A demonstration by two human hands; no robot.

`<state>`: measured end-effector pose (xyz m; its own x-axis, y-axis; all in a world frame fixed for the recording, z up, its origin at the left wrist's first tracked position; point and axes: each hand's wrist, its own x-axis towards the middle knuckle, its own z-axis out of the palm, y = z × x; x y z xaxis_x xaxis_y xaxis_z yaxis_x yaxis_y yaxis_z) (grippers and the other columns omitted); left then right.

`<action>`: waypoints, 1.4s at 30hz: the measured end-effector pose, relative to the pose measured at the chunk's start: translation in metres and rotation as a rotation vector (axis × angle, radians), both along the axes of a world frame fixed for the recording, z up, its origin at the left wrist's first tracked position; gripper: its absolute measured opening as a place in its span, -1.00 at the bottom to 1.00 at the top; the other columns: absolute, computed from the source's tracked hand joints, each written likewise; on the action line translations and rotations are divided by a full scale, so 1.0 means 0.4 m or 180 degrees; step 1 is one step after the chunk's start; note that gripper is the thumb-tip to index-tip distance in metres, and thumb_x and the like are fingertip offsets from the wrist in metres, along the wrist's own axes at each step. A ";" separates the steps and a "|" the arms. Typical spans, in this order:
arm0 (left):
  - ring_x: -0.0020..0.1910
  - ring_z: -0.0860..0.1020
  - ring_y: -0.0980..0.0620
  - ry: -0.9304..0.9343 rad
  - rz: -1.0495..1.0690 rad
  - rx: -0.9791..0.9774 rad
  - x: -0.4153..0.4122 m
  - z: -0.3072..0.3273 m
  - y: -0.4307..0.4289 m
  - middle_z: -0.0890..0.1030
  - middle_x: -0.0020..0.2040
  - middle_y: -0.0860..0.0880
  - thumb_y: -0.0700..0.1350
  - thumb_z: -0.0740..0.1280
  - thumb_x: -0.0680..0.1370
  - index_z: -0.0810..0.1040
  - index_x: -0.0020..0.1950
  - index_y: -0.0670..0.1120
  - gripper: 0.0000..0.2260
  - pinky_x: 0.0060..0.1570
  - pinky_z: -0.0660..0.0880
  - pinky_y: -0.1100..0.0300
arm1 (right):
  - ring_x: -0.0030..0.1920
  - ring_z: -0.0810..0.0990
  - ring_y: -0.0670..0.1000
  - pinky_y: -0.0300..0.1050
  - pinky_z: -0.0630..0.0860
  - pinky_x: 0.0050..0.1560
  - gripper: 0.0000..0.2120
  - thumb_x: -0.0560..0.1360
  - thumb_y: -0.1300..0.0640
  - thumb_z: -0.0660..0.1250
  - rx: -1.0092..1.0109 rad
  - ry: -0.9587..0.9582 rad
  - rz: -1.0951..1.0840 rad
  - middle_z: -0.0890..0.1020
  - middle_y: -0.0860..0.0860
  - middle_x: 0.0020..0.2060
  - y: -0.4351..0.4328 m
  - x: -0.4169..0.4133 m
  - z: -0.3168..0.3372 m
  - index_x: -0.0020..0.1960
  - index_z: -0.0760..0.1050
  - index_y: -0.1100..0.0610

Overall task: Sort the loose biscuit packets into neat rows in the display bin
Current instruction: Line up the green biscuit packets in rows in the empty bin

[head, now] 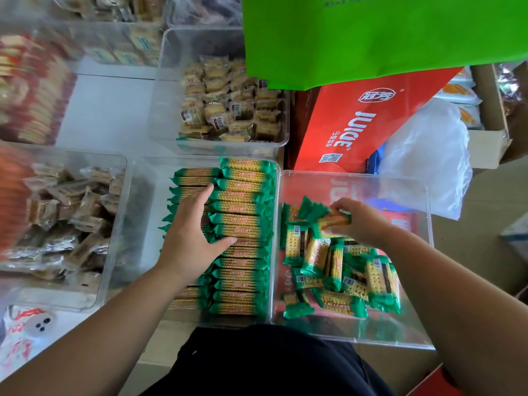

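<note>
A clear display bin [148, 178] in front of me holds green-and-yellow biscuit packets in two neat rows [243, 247]. My left hand [191, 232] lies flat on the left row, fingers straight, thumb touching the right row. To its right a second clear bin [354, 178] holds several loose packets of the same kind [340, 270] in a jumble. My right hand [357, 221] reaches into that bin and pinches one packet [335, 220] at the top of the pile.
A clear bin of brown snack packets [65, 224] stands at the left, another bin of small biscuits [228, 104] behind. A red juice carton [357, 124], a green bag [371, 38] and a white plastic bag [428, 158] crowd the back right.
</note>
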<state>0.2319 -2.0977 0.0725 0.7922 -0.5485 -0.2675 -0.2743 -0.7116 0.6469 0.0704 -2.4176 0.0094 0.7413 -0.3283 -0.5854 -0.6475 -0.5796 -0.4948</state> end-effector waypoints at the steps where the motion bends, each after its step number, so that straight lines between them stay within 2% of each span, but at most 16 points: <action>1: 0.56 0.22 0.05 0.0014 0.0006 0.0007 0.000 0.001 0.000 0.23 0.59 0.05 -0.01 0.62 0.40 0.14 0.64 0.11 -0.06 0.52 0.25 0.02 | -0.23 0.59 -0.12 -0.34 0.43 -0.33 -0.64 0.43 0.02 0.56 0.0049 -0.0043 -0.0003 0.60 -0.13 -0.14 0.006 0.006 0.001 0.11 0.46 0.00; 4: 0.56 0.24 0.02 0.0072 0.0028 0.0049 0.004 0.002 0.003 0.22 0.60 0.06 0.00 0.62 0.40 0.12 0.64 0.12 -0.05 0.53 0.26 -0.03 | -0.17 0.61 -0.02 -0.25 0.49 -0.27 -0.62 0.42 -0.01 0.57 0.0173 -0.0100 0.0023 0.59 0.00 -0.01 0.026 0.022 -0.014 0.09 0.45 0.02; 8: 0.56 0.25 0.01 0.0042 -0.0068 0.0064 0.007 -0.004 0.005 0.21 0.59 0.07 0.01 0.61 0.41 0.10 0.64 0.14 -0.05 0.52 0.28 -0.04 | -0.04 0.61 0.07 0.00 0.61 -0.04 -0.38 0.45 -0.09 0.52 0.0119 0.0160 0.0250 0.55 0.08 0.12 0.025 0.044 -0.012 0.35 0.38 0.17; 12: 0.58 0.22 0.01 0.0060 -0.0106 0.0080 0.011 -0.007 0.003 0.20 0.61 0.07 0.02 0.61 0.41 0.09 0.64 0.14 -0.05 0.54 0.27 -0.11 | -0.01 0.62 0.01 -0.19 0.53 -0.08 -0.20 0.47 -0.10 0.51 0.0401 0.0554 0.0471 0.58 0.06 0.16 0.013 0.046 -0.017 0.53 0.21 0.17; 14: 0.58 0.21 0.01 0.0067 -0.0104 0.0089 0.013 -0.008 0.003 0.19 0.61 0.06 0.02 0.61 0.41 0.09 0.65 0.14 -0.04 0.54 0.26 -0.12 | -0.06 0.61 -0.02 -0.20 0.54 -0.09 -0.23 0.43 -0.07 0.54 0.0469 0.0566 0.0405 0.58 0.03 0.11 0.009 0.042 -0.026 0.47 0.25 0.14; 16: 0.58 0.20 0.01 0.0081 -0.0087 0.0081 0.013 -0.009 0.003 0.19 0.61 0.06 0.01 0.61 0.41 0.09 0.65 0.13 -0.05 0.55 0.24 -0.10 | 0.06 0.56 0.03 -0.10 0.53 0.11 -0.18 0.36 -0.09 0.59 0.0414 0.0464 0.0368 0.52 0.01 0.16 0.012 0.037 -0.025 0.42 0.21 0.09; 18: 0.58 0.21 0.03 0.0086 -0.0078 0.0061 0.012 -0.008 0.002 0.20 0.61 0.06 0.00 0.61 0.41 0.10 0.65 0.12 -0.05 0.55 0.24 -0.07 | 0.26 0.47 0.08 0.07 0.44 0.35 0.05 0.22 -0.18 0.64 0.0342 0.0367 0.0463 0.47 0.02 0.29 0.018 0.035 -0.033 0.52 0.11 -0.02; 20: 0.57 0.22 0.03 0.0078 -0.0070 0.0052 0.012 -0.007 0.002 0.22 0.60 0.06 0.00 0.62 0.40 0.11 0.64 0.12 -0.05 0.54 0.26 -0.04 | 0.34 0.41 0.10 0.19 0.38 0.42 0.15 0.15 -0.25 0.63 0.0131 0.0439 0.0759 0.41 0.01 0.37 0.035 0.034 -0.036 0.57 0.12 -0.02; 24: 0.47 0.35 0.03 -0.0045 0.0085 0.0067 0.011 -0.008 0.000 0.34 0.51 0.05 0.02 0.65 0.36 0.22 0.59 0.11 -0.09 0.43 0.41 -0.02 | 0.28 0.44 0.06 0.12 0.46 0.34 0.11 0.19 -0.21 0.64 -0.0313 0.0485 0.1177 0.46 -0.03 0.33 0.069 0.022 -0.038 0.56 0.13 0.03; 27: 0.10 0.58 0.03 -0.0103 0.0227 -0.0012 0.007 -0.018 0.006 0.49 0.27 0.04 0.01 0.68 0.30 0.33 0.43 0.11 -0.19 0.12 0.61 -0.05 | 0.26 0.45 0.06 0.09 0.51 0.27 0.08 0.21 -0.23 0.61 -0.0655 0.0432 0.1325 0.49 -0.03 0.32 0.083 0.009 -0.034 0.56 0.11 -0.05; 29: -0.16 0.64 0.07 -0.0063 0.0305 0.0020 0.001 -0.024 0.009 0.58 0.08 0.04 0.01 0.68 0.29 0.31 0.26 0.13 -0.29 -0.07 0.64 -0.07 | 0.29 0.44 0.06 0.08 0.52 0.26 0.07 0.24 -0.21 0.60 -0.0765 0.0401 0.1325 0.48 -0.04 0.33 0.093 0.001 -0.033 0.57 0.10 -0.08; 30: -0.22 0.65 0.08 0.0004 0.0314 0.0012 -0.003 -0.029 0.010 0.61 0.01 0.03 0.01 0.68 0.30 0.28 0.21 0.14 -0.31 -0.10 0.64 -0.08 | 0.30 0.44 0.06 0.08 0.52 0.27 0.07 0.25 -0.19 0.60 -0.0790 0.0404 0.1321 0.47 -0.03 0.34 0.098 -0.004 -0.033 0.58 0.08 -0.08; 34: -0.20 0.70 0.11 0.0414 0.0354 -0.0203 -0.014 -0.038 0.001 0.66 0.01 0.05 -0.07 0.66 0.35 0.27 0.20 0.14 -0.34 -0.05 0.67 -0.04 | 0.30 0.44 0.11 0.14 0.51 0.29 0.07 0.30 -0.17 0.57 -0.0767 0.0459 0.1200 0.47 0.02 0.32 0.116 -0.016 -0.040 0.60 -0.02 -0.08; 37: -0.15 0.69 0.13 0.0580 0.0507 -0.0322 -0.013 -0.038 -0.003 0.62 0.04 0.19 -0.08 0.65 0.37 0.27 0.33 0.12 -0.29 -0.05 0.61 0.17 | 0.20 0.50 0.09 0.11 0.58 0.16 0.01 0.29 -0.19 0.56 -0.0818 0.0474 0.1073 0.50 0.00 0.23 0.116 -0.014 -0.046 0.58 0.08 -0.06; 39: -0.12 0.67 0.18 0.0654 0.0603 -0.0352 -0.014 -0.040 0.000 0.57 0.02 0.27 -0.08 0.64 0.38 0.32 0.34 0.08 -0.32 -0.08 0.53 0.28 | 0.03 0.54 0.03 0.03 0.63 0.00 -0.13 0.29 -0.16 0.55 -0.0859 0.0381 0.0961 0.51 -0.08 0.04 0.113 -0.013 -0.049 0.48 0.23 -0.04; 42: -0.13 0.66 0.19 0.0575 0.0553 -0.0252 -0.020 -0.045 0.007 0.67 -0.02 0.18 -0.02 0.62 0.40 0.51 0.25 0.01 -0.50 -0.03 0.60 0.16 | -0.14 0.55 -0.03 -0.07 0.62 -0.19 -0.35 0.32 -0.09 0.52 -0.0971 0.0214 0.0687 0.53 -0.12 -0.09 0.105 -0.018 -0.041 0.32 0.32 -0.03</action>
